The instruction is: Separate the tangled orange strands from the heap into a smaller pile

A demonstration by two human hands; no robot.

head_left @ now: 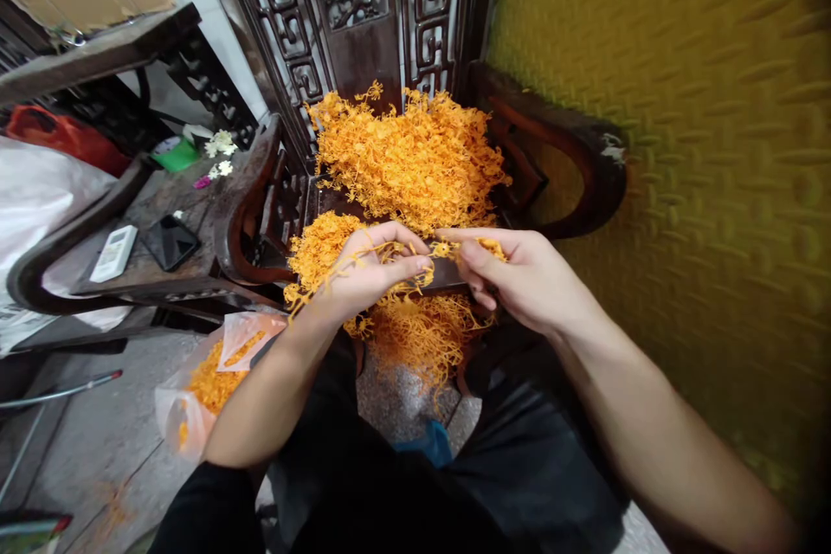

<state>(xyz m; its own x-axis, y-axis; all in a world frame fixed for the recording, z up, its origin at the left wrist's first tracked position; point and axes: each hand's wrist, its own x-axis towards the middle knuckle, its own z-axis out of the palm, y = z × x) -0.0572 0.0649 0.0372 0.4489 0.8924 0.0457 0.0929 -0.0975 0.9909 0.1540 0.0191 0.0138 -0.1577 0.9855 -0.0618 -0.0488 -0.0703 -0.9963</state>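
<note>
My left hand (375,267) is closed around several thin orange sprigs, whose stems trail back over the wrist. Close by on the right, my right hand (510,270) pinches an orange sprig (443,250) with a small flower-like head, between thumb and fingers. Behind both hands a large heap of orange sprigs (415,160) covers the seat of a dark carved wooden chair (363,56). A smaller orange pile (325,247) sits beside my left hand. Below the hands, a tangle of long orange stems (421,333) hangs off the seat's front edge.
On the left, a wooden side table holds a white remote (114,254), a black phone (170,242), a green tape roll (175,154) and white flowers (222,144). A plastic bag (175,407) with orange pieces lies on the floor. A yellow textured surface (688,147) borders the right.
</note>
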